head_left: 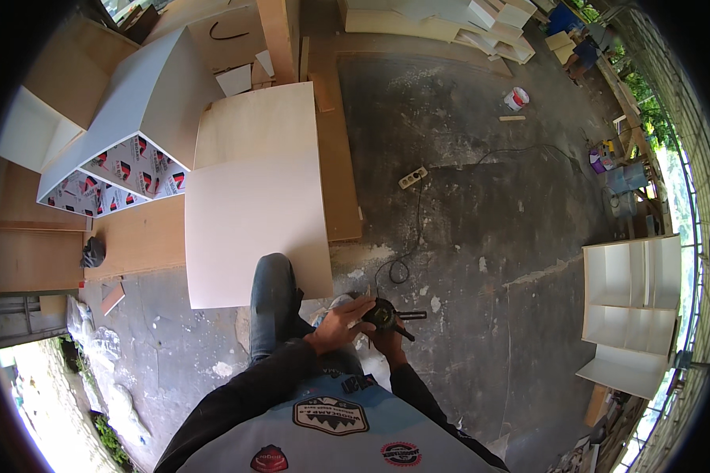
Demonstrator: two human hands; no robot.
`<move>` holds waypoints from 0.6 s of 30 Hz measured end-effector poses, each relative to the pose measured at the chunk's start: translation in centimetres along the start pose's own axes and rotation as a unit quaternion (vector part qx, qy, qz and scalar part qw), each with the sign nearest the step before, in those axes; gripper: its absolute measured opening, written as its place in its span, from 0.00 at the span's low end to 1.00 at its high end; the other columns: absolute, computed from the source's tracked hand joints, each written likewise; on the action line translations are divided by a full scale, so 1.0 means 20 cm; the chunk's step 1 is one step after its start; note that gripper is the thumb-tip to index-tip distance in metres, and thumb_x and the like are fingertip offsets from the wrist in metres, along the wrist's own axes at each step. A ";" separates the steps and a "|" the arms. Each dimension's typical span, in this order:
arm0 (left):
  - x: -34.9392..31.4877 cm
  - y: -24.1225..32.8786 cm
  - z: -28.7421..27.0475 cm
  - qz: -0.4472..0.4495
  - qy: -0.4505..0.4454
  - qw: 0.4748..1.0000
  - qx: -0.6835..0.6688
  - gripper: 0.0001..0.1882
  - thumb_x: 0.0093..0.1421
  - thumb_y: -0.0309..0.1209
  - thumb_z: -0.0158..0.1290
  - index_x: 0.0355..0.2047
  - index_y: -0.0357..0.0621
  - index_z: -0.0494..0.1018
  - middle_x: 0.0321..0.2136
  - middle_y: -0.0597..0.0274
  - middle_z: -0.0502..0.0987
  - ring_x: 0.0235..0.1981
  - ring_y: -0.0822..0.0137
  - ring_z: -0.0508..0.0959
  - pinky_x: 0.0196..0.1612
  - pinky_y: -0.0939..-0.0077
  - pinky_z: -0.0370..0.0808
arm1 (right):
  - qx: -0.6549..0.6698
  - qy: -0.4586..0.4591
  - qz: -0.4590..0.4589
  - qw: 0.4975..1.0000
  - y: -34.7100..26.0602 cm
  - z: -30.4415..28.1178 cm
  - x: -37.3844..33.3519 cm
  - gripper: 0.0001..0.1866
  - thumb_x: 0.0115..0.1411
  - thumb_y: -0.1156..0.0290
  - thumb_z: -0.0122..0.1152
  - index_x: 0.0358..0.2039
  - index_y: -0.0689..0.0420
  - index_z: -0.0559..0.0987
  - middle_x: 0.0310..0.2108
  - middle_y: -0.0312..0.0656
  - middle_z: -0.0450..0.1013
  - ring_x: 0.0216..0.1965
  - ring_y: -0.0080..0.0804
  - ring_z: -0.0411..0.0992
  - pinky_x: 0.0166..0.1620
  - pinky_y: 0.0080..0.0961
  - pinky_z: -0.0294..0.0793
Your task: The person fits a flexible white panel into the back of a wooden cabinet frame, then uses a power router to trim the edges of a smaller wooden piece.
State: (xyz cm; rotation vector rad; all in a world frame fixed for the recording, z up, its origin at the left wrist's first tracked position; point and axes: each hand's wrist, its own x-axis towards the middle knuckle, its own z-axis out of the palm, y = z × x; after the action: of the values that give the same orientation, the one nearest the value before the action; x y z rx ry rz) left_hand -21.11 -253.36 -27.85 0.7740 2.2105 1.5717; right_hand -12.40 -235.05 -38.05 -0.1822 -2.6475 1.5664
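Note:
In front of my body I hold a small black corded power tool (383, 314), with two dark prongs sticking out to its right; its exact kind is hard to make out. My right hand (386, 342) is wrapped around it from below. My left hand (341, 325) is closed against its left side, fingers pressed together, and a thin light piece shows near the fingertips. My bent left knee rests at the near edge of a large white panel (254, 229), which lies over a plywood sheet (260, 118).
A cable runs from the tool to a power strip (412, 178) on the stained concrete floor (465, 260). White cabinet carcasses (154, 87) stand left, a shelf unit (631, 307) right. Further off are a paint bucket (517, 98) and another person (585, 55).

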 end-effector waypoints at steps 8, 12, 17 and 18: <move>0.05 -0.03 0.00 0.064 0.014 0.995 0.070 0.25 0.55 0.40 0.67 0.48 0.35 0.77 0.55 0.52 0.76 0.52 0.49 0.79 0.53 0.61 0.79 | 0.020 -0.020 0.002 1.000 -0.03 -0.06 0.09 0.23 0.47 0.67 0.78 0.44 0.57 0.81 0.38 0.41 0.82 0.38 0.33 0.81 0.41 0.32 0.81; 0.02 -0.08 0.01 0.043 0.027 0.997 0.063 0.24 0.56 0.40 0.66 0.47 0.35 0.77 0.55 0.51 0.77 0.50 0.48 0.81 0.51 0.61 0.79 | 0.048 -0.034 0.018 0.998 -0.06 -0.06 0.11 0.23 0.47 0.67 0.78 0.43 0.58 0.81 0.36 0.41 0.82 0.36 0.30 0.80 0.40 0.31 0.80; 0.03 -0.08 0.00 -0.009 0.114 0.992 0.048 0.24 0.60 0.43 0.64 0.46 0.34 0.78 0.52 0.49 0.79 0.48 0.49 0.82 0.49 0.61 0.79 | 0.060 -0.084 0.033 0.994 -0.06 -0.05 0.17 0.21 0.49 0.66 0.77 0.42 0.57 0.82 0.37 0.40 0.82 0.35 0.30 0.80 0.39 0.31 0.80; 0.04 -0.08 -0.02 -0.049 0.134 0.989 0.042 0.23 0.60 0.42 0.64 0.46 0.35 0.79 0.50 0.49 0.80 0.46 0.49 0.82 0.47 0.61 0.79 | 0.035 -0.102 0.040 0.993 -0.05 -0.06 0.18 0.20 0.49 0.66 0.76 0.42 0.57 0.82 0.36 0.40 0.82 0.35 0.30 0.80 0.39 0.31 0.80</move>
State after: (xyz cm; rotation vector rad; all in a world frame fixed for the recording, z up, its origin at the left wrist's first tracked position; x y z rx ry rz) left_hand -22.36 -253.68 -29.08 0.4906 2.4762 1.6257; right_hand -15.80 -233.95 -36.64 -0.1335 -2.7614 1.7897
